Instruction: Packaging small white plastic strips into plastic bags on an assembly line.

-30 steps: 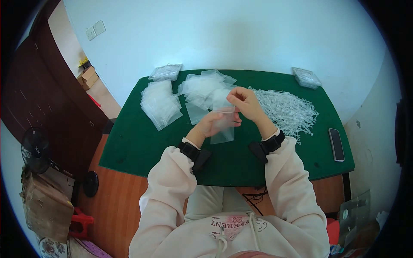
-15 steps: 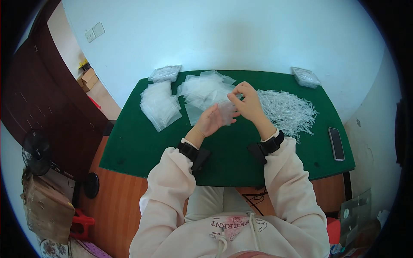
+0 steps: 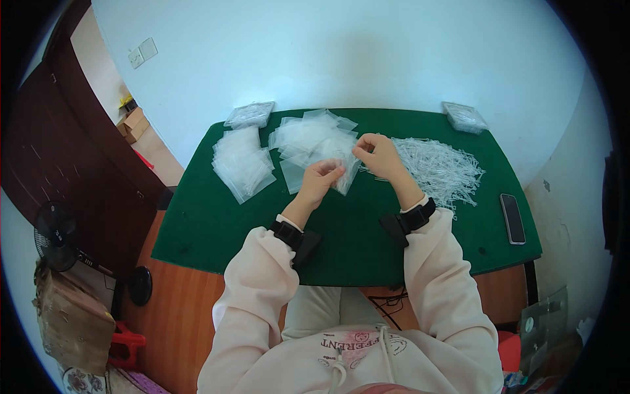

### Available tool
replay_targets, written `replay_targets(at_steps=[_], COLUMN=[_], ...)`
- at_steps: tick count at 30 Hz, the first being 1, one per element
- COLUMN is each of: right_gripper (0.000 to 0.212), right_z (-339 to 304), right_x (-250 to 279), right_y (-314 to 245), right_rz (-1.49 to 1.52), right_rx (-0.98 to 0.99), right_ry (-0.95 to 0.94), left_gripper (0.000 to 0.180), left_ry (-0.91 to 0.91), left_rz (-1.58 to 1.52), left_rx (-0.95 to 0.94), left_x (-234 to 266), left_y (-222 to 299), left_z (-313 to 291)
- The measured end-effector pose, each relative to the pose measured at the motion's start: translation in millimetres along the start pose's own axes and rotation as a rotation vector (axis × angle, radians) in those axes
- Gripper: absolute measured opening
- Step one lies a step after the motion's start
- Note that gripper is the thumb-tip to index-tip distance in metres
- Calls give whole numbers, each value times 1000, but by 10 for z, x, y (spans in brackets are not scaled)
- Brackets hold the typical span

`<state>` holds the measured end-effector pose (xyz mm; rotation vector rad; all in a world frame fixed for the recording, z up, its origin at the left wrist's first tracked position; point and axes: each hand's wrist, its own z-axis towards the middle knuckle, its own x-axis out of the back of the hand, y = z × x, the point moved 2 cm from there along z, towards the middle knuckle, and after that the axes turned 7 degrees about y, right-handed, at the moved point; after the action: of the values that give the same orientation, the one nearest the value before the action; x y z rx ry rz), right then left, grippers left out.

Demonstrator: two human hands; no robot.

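A small clear plastic bag (image 3: 345, 182) hangs between my hands above the green table (image 3: 348, 243). My left hand (image 3: 319, 180) pinches it between thumb and fingers. Its upper right edge is at the fingertips of my right hand (image 3: 379, 157), which are closed together. Whitish bits show through the bag, too faint to make out. Just behind lies a loose heap of flat clear bags (image 3: 308, 134). To its left is another pile of clear bags (image 3: 241, 167). Right of my right hand spreads a heap of thin clear plastic sticks (image 3: 443, 172).
Clear packs stand at the back left corner (image 3: 251, 114) and back right corner (image 3: 465, 117) of the table. A phone (image 3: 512, 218) lies near the right edge. A black fan (image 3: 58, 230) and a cardboard box (image 3: 72, 318) are at the left. The white wall (image 3: 394, 59) borders the table's far side.
My left hand has turned from open-palmed to pinching the bag. The bag now hangs more upright, and my right hand has dropped slightly and moved a little right.
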<state>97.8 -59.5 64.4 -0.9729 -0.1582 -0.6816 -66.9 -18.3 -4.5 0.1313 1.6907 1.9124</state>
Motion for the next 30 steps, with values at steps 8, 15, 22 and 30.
replay_targets(at_steps=[8, 15, 22, 30], right_gripper=[15, 11, 9, 12], right_z=[-6, -11, 6, -30], right_x=[-3, -11, -22, -79], right_y=[-1, -13, -22, 53], right_rz=[156, 114, 501, 275], right_rx=[-43, -25, -117, -86], right_ry=[29, 71, 138, -20], left_gripper=[23, 23, 23, 17], left_ry=[26, 75, -77, -2], left_rz=[236, 146, 134, 19], left_rx=[-77, -127, -62, -49], left_x=[9, 19, 72, 62], left_y=[-10, -63, 5, 60], left_z=[10, 28, 21, -6])
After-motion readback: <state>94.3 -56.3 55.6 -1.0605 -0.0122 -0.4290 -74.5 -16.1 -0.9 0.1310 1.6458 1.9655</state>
